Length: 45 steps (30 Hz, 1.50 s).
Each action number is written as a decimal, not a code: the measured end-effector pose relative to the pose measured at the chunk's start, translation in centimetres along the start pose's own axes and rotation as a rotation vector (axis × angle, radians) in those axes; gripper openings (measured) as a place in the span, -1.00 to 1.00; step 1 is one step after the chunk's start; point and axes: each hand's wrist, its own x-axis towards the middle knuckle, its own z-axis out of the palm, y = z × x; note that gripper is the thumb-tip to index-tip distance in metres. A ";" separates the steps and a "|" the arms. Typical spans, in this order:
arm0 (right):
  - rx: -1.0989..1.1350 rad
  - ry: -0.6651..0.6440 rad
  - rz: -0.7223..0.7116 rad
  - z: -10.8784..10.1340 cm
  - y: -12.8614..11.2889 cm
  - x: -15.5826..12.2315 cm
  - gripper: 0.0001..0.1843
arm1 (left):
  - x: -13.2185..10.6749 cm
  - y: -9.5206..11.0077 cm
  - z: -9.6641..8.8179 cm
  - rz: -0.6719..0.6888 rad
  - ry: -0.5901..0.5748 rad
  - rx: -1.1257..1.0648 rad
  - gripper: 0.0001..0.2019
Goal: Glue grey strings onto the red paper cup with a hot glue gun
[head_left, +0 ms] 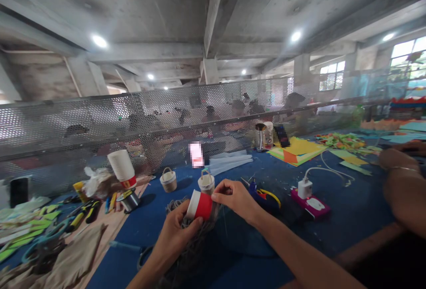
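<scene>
A red and white paper cup lies tilted on its side in my left hand, whose fingers and thumb wrap round it. Thumb and forefinger of my right hand are pinched together at the cup's right end. That end looks greyish brown, as if cord were wound on it; what the pinch holds is too small to make out. Below my hands lies a tangled heap of grey cord. Just behind the cup stands a small handled basket, with a second handled basket to its left.
Left are stacked paper cups, a wire spool, scissors and a cloth glove. Right are a blue glue gun, a magenta power strip with a white charger, coloured sheets and another person's arm. A perforated metal screen runs behind.
</scene>
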 end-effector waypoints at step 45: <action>0.295 -0.061 0.080 1.2 0.5 -0.7 -0.70 | -0.2 -1.0 -0.3 0.015 0.088 0.079 -0.63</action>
